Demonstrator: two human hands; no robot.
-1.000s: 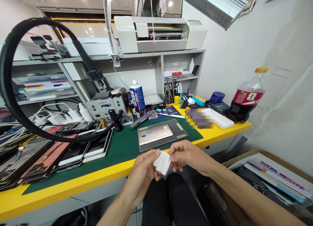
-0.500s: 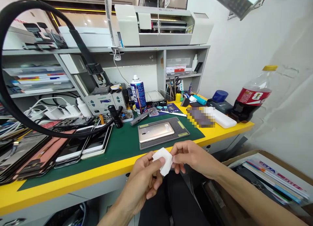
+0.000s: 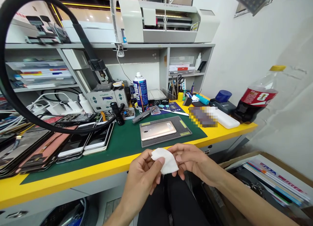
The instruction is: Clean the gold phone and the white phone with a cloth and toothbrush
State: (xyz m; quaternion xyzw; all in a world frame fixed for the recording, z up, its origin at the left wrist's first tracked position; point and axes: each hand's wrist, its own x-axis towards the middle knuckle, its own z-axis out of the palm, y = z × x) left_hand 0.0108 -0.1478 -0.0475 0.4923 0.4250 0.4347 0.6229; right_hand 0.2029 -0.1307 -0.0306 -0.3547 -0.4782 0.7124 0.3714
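Note:
A small white piece of tissue or cloth [image 3: 167,161] is stretched between both hands, in front of the desk's yellow edge. My left hand [image 3: 144,174] pinches it with the thumb on top. The fingers of my right hand [image 3: 192,159] close on its right side, partly hidden behind it. Beyond the hands, a gold phone [image 3: 158,131] lies back side up on a grey perforated pad [image 3: 182,130], on the green mat [image 3: 122,139].
Several phones [image 3: 75,141] lie at the left. A flashlight [image 3: 117,113], a blue spray can [image 3: 141,94] and a grey tool [image 3: 142,116] stand or lie behind the pad. A cola bottle [image 3: 259,95] stands at the right. A black cable loop [image 3: 7,86] arches at the left.
The white piece is spread wider between the hands. My right hand has shifted slightly right. The view has moved a little, so the desk items appear further right.

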